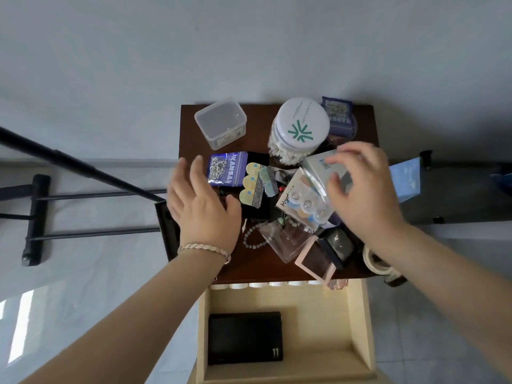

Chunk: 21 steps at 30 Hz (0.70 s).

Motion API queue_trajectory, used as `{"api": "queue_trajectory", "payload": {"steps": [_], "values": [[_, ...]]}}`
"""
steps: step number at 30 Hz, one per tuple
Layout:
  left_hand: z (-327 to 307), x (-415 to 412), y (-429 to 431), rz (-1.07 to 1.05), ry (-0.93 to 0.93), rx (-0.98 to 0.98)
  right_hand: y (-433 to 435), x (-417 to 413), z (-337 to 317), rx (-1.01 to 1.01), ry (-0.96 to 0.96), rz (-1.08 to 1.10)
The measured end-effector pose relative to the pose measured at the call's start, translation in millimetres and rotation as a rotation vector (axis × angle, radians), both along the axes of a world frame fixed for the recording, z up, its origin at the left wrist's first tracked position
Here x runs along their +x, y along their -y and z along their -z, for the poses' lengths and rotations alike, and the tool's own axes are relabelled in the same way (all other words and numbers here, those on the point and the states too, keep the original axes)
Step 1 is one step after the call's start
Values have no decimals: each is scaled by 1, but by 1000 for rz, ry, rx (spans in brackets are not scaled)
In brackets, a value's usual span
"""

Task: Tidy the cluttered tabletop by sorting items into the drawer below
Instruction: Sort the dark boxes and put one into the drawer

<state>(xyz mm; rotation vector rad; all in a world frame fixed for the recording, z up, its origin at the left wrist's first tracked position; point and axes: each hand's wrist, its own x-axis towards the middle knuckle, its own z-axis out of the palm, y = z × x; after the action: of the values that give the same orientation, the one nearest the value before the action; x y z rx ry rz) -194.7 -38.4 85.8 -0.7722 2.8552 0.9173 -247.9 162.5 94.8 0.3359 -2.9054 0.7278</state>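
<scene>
Just in front of the white-lidded clear jar of cotton swabs [302, 128], a small pale cardboard box [322, 164] is pinched in the curled right hand [360, 187], judged light, stiff yet crushable, best held across opposite edges, while the left hand [199, 203] is held spread, empty, to the jar's left.

Single head-worn view, steeply downward, close over tabletop [257, 261] and drawer [357, 328]

The right hand [360, 187] is smeared by motion and covers one end of a pale box [315, 162]; it may be pinching it, but the grip is unclear. The right forearm [443, 286] hides part of a tape roll [374, 266]. The front of the drawer [357, 328] is cut off at the bottom edge.
</scene>
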Motion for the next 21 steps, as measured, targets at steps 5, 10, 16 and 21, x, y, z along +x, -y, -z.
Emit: {"api": "queue_trajectory", "payload": {"steps": [5,10,16,21], "values": [[4,-48,-45,364,218,254,-27,-92,5,73,387,213],[33,-57,-72,620,347,149,-29,-140,54,417,720,15],[45,-56,-77,678,452,152,-26,-153,83,638,716,29],[40,-52,-75,614,442,223,-26,-137,62,543,557,-9]]}}
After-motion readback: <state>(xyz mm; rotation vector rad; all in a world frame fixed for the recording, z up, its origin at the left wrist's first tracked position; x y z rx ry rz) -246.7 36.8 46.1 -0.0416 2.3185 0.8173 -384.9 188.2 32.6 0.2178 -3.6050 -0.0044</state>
